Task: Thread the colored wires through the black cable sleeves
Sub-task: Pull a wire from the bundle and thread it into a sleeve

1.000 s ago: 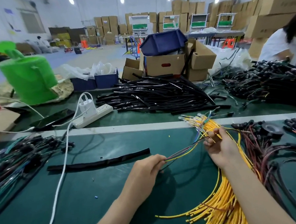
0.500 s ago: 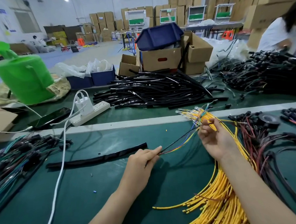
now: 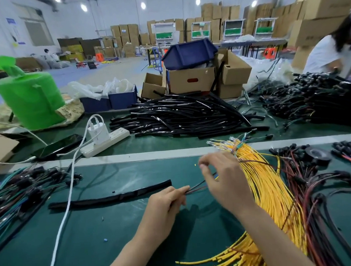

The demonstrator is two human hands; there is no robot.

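Pinching a few colored wires [image 3: 196, 189] by their tips, our left hand [image 3: 168, 204] holds them bunched as one, we judge, so they enter the black sleeve [image 3: 117, 197] together. The sleeve lies flat on the bench [image 3: 115, 237], left of middle, open end near those fingertips. Our right hand [image 3: 223, 179] hovers blurred, fingers half curled, beside the yellow bundle [image 3: 271, 193]. Whether it holds anything we cannot tell.

One head-worn wide-angle view, close above the near edge of the dark green work table [image 3: 115, 237], facing forward and down. Both forearms enter from the bottom, the left hand [image 3: 166, 202] and right hand [image 3: 224, 183] sitting near centre. Far end of frame reaches stacked brown cardboard boxes [image 3: 215, 14] by the white back wall [image 3: 79, 22].
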